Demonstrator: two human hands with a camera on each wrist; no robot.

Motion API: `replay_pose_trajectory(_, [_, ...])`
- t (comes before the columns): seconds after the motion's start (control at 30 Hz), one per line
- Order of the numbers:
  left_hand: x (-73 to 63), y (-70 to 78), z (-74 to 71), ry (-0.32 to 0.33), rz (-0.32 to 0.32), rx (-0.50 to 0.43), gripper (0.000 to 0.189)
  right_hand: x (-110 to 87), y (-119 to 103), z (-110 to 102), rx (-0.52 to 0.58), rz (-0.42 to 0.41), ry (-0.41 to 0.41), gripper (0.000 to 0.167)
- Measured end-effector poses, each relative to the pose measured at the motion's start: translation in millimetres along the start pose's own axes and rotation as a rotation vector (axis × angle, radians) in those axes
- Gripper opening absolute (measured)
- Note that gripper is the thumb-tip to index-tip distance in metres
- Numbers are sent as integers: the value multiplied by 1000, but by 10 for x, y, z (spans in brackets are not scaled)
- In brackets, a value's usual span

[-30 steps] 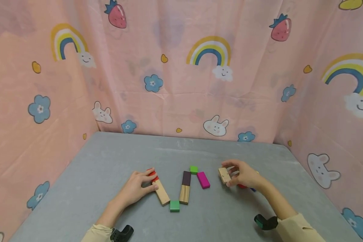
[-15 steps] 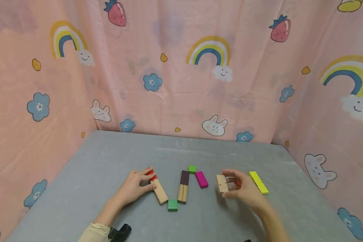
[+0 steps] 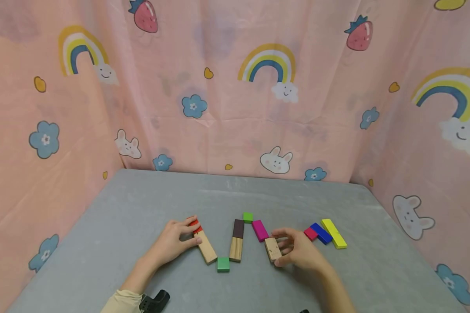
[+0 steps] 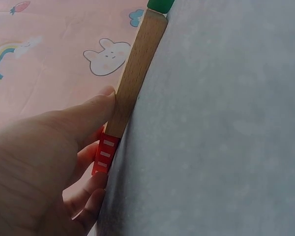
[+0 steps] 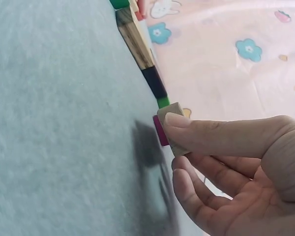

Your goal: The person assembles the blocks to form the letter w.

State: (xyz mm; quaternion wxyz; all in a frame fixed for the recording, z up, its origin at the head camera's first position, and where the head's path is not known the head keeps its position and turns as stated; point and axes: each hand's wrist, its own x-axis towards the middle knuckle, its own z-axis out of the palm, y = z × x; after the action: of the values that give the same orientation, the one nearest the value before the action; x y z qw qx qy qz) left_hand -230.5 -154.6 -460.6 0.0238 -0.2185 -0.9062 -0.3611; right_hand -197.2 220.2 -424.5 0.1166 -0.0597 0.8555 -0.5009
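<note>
My left hand (image 3: 172, 243) rests at the left end of a block row. Its thumb presses a long plain wooden block (image 3: 206, 249), and its fingers bend round the red block (image 4: 107, 151) at that block's far end. My right hand (image 3: 299, 252) pinches a short light wooden block (image 3: 273, 249) between thumb and fingers. In the right wrist view that block (image 5: 171, 110) is above the table, its shadow beside it, partly covering the magenta block (image 5: 160, 130). In the head view it is close to the near end of the magenta block (image 3: 260, 231); contact cannot be told.
The zigzag row also has a dark green block (image 3: 223, 264), a striped wooden block (image 3: 236, 250), a dark brown block (image 3: 238, 228) and a bright green block (image 3: 248, 217). Red (image 3: 310, 234), blue (image 3: 321, 233) and yellow (image 3: 334, 233) blocks lie right. A pink curtain (image 3: 227, 130) surrounds the table (image 3: 172, 191).
My right hand has moved left with the light wooden block, from beside the loose blocks to near the magenta block. The red and blue blocks now show. My left hand stays put.
</note>
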Motion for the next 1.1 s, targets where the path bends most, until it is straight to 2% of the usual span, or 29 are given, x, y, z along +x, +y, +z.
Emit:
replay_pose_trajectory(0.27, [-9,-17,10,8,0,-2,56,19,21,72,-26,36,50,71])
replay_pose_trajectory(0.5, [-9,-26,10,8,9,-1,56,40,46,79,6,61,76,75])
replay_pose_trajectory(0.73, [-10,-33,9,13,15,4,55,67,65,80,40,29,62,83])
replay_pose_trajectory(1.1, [-6,-12,4,6,8,-14,56,76,71,103,32,-10,36,83])
